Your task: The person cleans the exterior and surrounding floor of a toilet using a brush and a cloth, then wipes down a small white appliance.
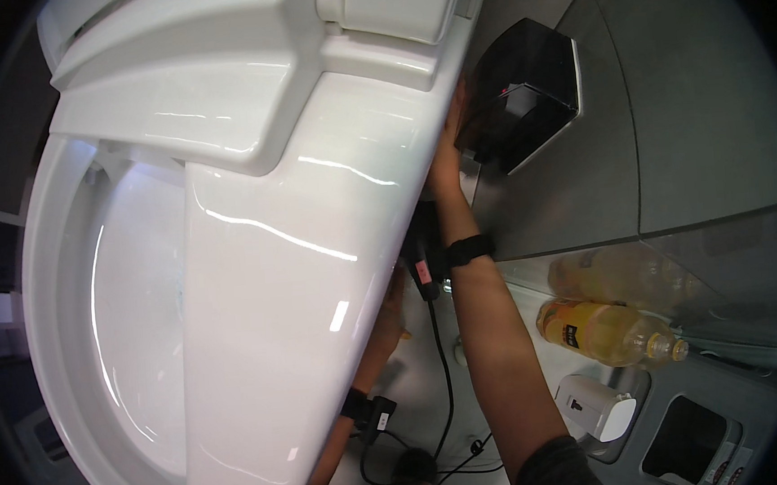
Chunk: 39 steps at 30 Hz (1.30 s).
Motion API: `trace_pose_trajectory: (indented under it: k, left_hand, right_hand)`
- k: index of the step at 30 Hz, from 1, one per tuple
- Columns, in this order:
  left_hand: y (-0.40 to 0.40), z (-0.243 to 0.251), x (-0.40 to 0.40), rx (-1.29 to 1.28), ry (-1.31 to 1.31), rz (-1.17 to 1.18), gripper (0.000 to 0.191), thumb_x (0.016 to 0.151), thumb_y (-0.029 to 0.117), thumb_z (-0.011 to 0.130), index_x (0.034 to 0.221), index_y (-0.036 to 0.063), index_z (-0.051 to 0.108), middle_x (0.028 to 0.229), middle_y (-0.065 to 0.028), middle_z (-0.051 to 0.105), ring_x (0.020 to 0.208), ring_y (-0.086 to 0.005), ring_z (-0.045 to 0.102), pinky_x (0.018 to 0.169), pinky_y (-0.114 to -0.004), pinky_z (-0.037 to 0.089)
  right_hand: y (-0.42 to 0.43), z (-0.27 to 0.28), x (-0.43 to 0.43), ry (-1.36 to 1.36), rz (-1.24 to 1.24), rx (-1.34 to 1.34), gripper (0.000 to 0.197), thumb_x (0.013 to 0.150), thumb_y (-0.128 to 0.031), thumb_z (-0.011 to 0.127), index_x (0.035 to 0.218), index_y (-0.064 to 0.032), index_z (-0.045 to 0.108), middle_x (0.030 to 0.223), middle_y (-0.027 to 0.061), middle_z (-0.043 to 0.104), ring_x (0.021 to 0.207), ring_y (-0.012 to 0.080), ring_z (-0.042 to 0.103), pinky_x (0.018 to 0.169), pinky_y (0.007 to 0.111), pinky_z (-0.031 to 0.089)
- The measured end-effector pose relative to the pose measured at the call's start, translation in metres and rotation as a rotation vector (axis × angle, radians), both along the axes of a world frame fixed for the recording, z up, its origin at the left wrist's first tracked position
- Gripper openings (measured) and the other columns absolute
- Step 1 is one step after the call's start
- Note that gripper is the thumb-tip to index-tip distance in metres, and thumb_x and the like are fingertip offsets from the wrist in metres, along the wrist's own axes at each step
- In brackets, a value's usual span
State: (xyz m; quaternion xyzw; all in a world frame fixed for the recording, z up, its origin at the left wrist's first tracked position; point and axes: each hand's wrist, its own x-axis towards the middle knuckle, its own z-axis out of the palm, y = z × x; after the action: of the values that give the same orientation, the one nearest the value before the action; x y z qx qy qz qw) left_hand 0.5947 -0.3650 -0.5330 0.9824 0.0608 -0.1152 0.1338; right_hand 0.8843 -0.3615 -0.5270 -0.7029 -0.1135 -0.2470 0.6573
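A white ceramic toilet (274,250) fills the left and middle of the view, its bowl facing left. Both my arms reach down along its right side. My right hand (447,147) is partly behind the toilet's edge, beside a glossy black box; its fingers are mostly hidden. Lower down, my left hand (388,320) is close against the toilet's underside, its fingers largely out of sight. Between the two hands hangs a black device (423,253) with a pink label and a black cable. Whether either hand grips anything cannot be seen.
The glossy black box (526,91) stands by the grey tiled wall (702,85). At right, a bottle of yellow liquid (597,332) is near a glass panel, above a white device (592,407) and a grey plastic unit (625,442). Black cables (446,367) run across the floor.
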Motion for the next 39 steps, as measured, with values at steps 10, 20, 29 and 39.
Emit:
trace_pose_trajectory:
  k: [10,20,29,39]
  left_hand:
    - [-0.005,0.01,0.005,0.055,-0.02,-0.058,0.099,0.049,0.028,0.086,0.134,0.0029,0.041,0.144,-0.0133,0.034,0.135,-0.0263,0.029,0.112,-0.047,0.018]
    - [-0.001,0.017,0.004,-0.002,-0.038,-0.046,0.103,0.048,0.028,0.085,0.135,0.0034,0.038,0.148,-0.0112,0.027,0.137,-0.0255,0.027,0.111,-0.049,0.02]
    - [-0.009,0.026,0.01,-0.065,-0.01,-0.014,0.114,0.044,0.028,0.086,0.14,0.0066,0.03,0.149,-0.0094,0.026,0.137,-0.0238,0.026,0.111,-0.05,0.018]
    - [-0.01,0.017,0.01,-0.006,-0.009,-0.037,0.114,0.042,0.032,0.086,0.14,0.0057,0.032,0.148,-0.0103,0.028,0.137,-0.0235,0.027,0.112,-0.049,0.018]
  right_hand:
    - [-0.028,-0.07,0.025,0.874,0.002,0.414,0.04,0.097,-0.034,0.04,0.117,-0.0005,0.051,0.104,0.0095,0.06,0.091,0.0215,0.057,0.077,0.03,0.048]
    - [-0.061,-0.092,0.001,0.655,0.421,0.275,0.047,0.096,-0.029,0.041,0.137,-0.0079,0.037,0.137,0.0129,0.04,0.121,0.0263,0.044,0.096,0.041,0.042]
    - [-0.071,-0.091,0.015,0.618,0.409,0.254,0.046,0.095,-0.031,0.043,0.133,-0.0053,0.041,0.132,0.0142,0.045,0.117,0.028,0.047,0.094,0.039,0.042]
    - [-0.069,-0.089,0.01,0.614,0.422,0.232,0.045,0.095,-0.033,0.045,0.128,-0.0025,0.046,0.126,0.0157,0.05,0.112,0.03,0.05,0.093,0.038,0.041]
